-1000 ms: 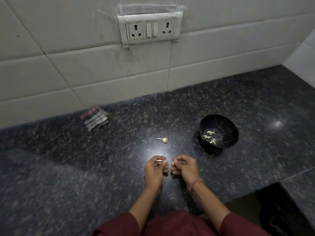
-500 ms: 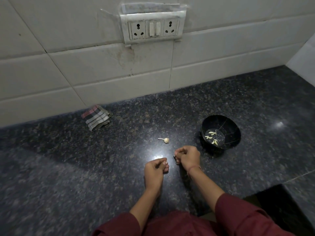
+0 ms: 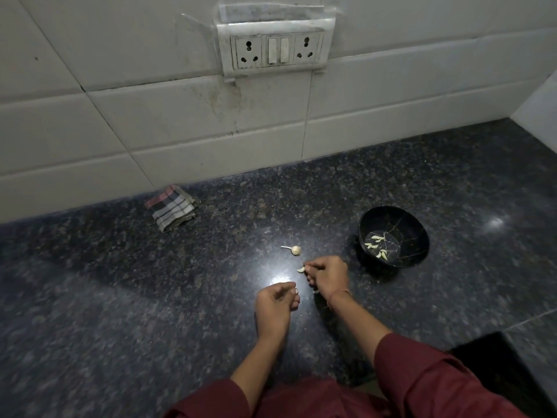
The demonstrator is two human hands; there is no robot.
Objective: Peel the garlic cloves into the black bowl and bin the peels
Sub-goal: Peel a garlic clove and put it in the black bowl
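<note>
While the left hand [image 3: 275,304] curls, the right hand [image 3: 328,277] pinches a clove [image 3: 300,270]

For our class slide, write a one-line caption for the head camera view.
Right hand pinches a garlic clove near the black bowl of peeled cloves; left hand curled nearby.

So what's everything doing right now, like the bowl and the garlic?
black bowl, upright, peeled cloves inside
garlic clove, pinched by the right hand
left hand, fingers curled, contents hidden
garlic bulb, lying on the countertop, skin on
checked cloth, folded by the wall
</note>
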